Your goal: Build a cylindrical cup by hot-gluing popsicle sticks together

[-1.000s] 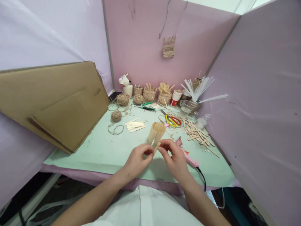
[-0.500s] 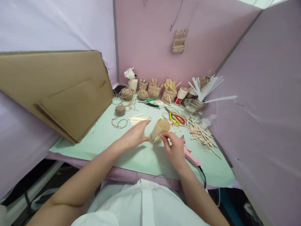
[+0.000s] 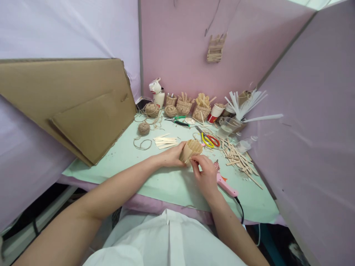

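A small round cup of upright wooden craft sticks (image 3: 189, 152) tilts over the table in front of me. My left hand (image 3: 173, 156) is closed round its left side, the thumb low and the fingers behind. At the cup's lower right side, my right hand (image 3: 205, 175) has thumb and forefinger pinched together. What sits between those fingertips is too small to make out. Right beside that hand lies a pink hot glue gun (image 3: 226, 186), its nozzle pointing away from me. Several flat craft sticks (image 3: 165, 142) lie beyond my left hand.
Yellow-and-red-handled scissors (image 3: 207, 139), black-and-green pliers (image 3: 180, 122) and a twine ball (image 3: 144, 128) lie farther back. A pile of loose sticks (image 3: 239, 157) spreads at right. Stick-filled baskets (image 3: 201, 112) line the back wall. Large cardboard (image 3: 91, 107) leans at left.
My left hand has moved right, from open beside the cup to closed round it. The right hand stays pinched at the cup's side. The view has shifted slightly.
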Motion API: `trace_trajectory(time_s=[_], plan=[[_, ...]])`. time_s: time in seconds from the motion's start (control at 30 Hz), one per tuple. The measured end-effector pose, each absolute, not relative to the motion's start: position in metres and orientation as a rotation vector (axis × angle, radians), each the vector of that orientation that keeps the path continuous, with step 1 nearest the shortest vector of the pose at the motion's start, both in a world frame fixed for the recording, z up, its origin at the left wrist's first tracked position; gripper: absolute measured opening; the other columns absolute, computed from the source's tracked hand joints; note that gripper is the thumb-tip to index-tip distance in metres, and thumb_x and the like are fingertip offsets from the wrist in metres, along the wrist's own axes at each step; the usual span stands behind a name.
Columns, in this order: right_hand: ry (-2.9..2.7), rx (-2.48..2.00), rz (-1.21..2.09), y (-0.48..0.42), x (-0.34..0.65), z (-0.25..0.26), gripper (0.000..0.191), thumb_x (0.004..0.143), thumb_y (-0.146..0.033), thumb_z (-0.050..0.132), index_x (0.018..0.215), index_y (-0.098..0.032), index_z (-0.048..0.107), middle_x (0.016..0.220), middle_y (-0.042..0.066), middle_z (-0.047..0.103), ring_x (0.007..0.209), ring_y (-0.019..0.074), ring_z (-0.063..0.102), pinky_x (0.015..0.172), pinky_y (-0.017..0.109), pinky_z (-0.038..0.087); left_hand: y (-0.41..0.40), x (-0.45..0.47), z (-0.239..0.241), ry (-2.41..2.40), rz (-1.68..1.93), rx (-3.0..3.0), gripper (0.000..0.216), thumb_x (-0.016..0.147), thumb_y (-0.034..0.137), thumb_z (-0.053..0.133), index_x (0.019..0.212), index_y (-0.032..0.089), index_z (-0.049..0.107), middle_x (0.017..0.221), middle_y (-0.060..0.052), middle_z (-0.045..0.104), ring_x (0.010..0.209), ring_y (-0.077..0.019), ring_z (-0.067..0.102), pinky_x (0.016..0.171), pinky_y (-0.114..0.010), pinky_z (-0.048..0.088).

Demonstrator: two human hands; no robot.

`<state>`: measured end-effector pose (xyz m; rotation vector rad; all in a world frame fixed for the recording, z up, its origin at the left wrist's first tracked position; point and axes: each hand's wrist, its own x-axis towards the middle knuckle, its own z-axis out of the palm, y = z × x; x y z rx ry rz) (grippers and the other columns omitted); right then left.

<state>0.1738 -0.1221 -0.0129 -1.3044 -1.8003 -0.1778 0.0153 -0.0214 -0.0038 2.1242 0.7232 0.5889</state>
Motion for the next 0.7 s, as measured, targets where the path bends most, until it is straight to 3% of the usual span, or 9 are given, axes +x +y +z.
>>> trace_trajectory(time_s=[0.17,0.37,0.7], plan=[[-1.764,-1.268,-0.285,-0.1208,0.1713,-0.0181,0.009,0.091,-0.018,0.054,0.095,-0.02,0.062,0.089,0.007,0.065,0.079,0.0186,0.061,0.07,0.033,0.047,-0.0217,0.0181,-0.0072,0.75,0.583,2.133,0.071,0.06,0.031,0.076,0.125,0.02,0.048,0.117,-0.007,0.063,0.104,-0.0279,0.06,0.085,-0.034,0.046],[-1.662,-1.233,-0.292,-0.1188,0.1716,-0.0197,0.018,0.089,-0.017,0.055,0.106,-0.022,0.061,0.095,0.007,0.061,0.083,0.0194,0.061,0.074,0.036,0.05,-0.0216,0.0189,-0.0081,0.812,0.555,2.144,0.064,0.06,0.035,0.075,0.118,0.02,0.05,0.108,-0.005,0.065,0.095,-0.0263,0.061,0.075,-0.032,0.046],[-1.659,-1.215,-0.361,-0.1196,0.1705,-0.021,0.025,0.089,-0.014,0.055,0.11,-0.024,0.063,0.095,0.007,0.057,0.084,0.0185,0.059,0.069,0.034,0.051,-0.0222,0.0188,-0.0067,0.818,0.539,2.179,0.063,0.062,0.038,0.074,0.117,0.02,0.049,0.108,-0.005,0.064,0.094,-0.0264,0.061,0.075,-0.033,0.045]])
